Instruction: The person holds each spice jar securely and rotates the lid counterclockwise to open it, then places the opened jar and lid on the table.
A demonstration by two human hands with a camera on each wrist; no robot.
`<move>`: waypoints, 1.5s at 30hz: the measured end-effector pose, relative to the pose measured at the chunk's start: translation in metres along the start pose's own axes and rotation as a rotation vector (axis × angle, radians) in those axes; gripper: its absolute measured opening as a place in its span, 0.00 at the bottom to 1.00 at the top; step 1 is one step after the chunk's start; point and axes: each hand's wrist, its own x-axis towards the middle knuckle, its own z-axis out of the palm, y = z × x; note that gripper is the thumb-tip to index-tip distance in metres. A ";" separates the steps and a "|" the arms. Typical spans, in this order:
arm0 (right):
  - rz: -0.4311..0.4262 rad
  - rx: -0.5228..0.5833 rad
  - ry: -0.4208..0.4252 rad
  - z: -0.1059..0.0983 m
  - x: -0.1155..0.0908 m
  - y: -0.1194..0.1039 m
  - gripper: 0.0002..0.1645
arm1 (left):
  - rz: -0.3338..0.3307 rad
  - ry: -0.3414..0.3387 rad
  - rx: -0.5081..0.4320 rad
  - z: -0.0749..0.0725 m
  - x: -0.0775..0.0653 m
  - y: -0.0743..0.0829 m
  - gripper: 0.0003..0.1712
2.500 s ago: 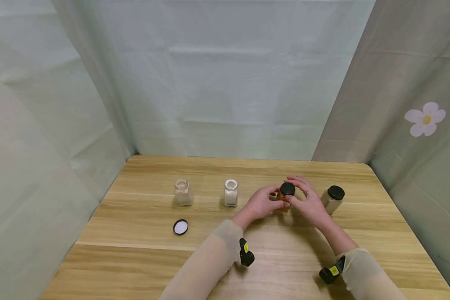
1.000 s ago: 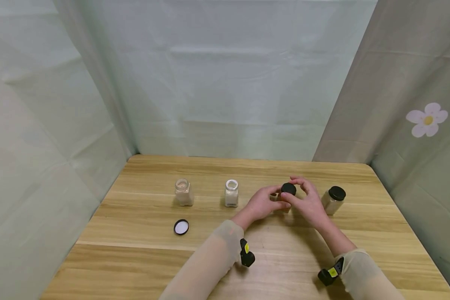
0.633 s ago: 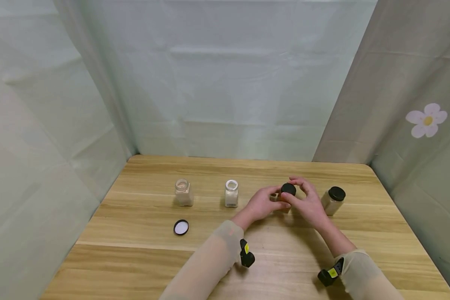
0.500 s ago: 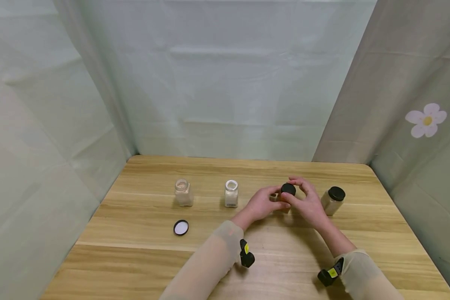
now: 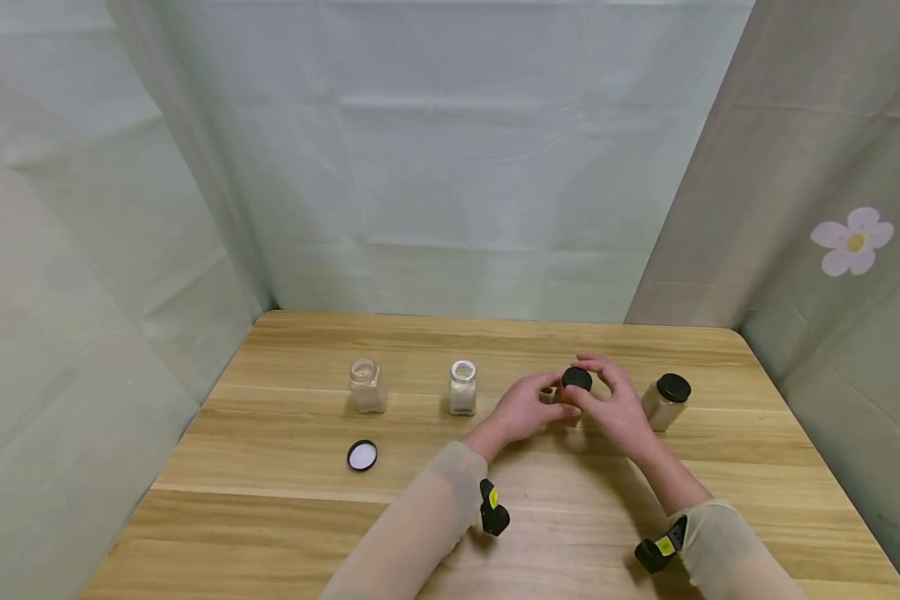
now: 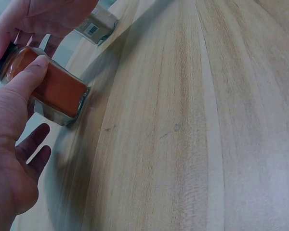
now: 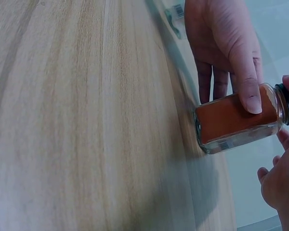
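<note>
1. Clearly, the left hand (image 5: pixel 527 407) curls around the orange-red jar (image 7: pixel 226 118), opened just to its width.
2. The right hand (image 5: pixel 618 412) pinches its black cap (image 5: pixel 577 377) between thumb and fingers.
3. This jar stands toward 2 o'clock on the wooden table (image 5: pixel 232 475); a capped jar (image 5: pixel 663 410) stands at its 3 o'clock, a nearer uncapped jar (image 5: pixel 462 397) at 9.

We list: one wooden table (image 5: pixel 270 533); one lidless glass jar (image 5: pixel 369 392), pale contents, upright at left; one white-rimmed jar (image 5: pixel 462 396), upright, to its right; one black-edged lid (image 5: pixel 362 456), white face up; one black-capped jar (image 5: pixel 662 410) at right; pale cloth (image 5: pixel 450 167) behind; printed flower (image 5: pixel 855 242), right-hand side.
</note>
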 end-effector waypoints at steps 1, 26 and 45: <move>-0.002 -0.001 -0.002 0.000 0.000 0.001 0.25 | -0.002 0.000 0.000 0.000 0.000 0.000 0.28; -0.078 0.008 0.013 0.001 0.007 0.032 0.25 | -0.013 0.000 0.036 0.000 0.000 0.002 0.30; 0.019 0.022 0.004 -0.004 0.003 0.027 0.37 | -0.026 0.001 0.028 0.001 0.000 0.000 0.29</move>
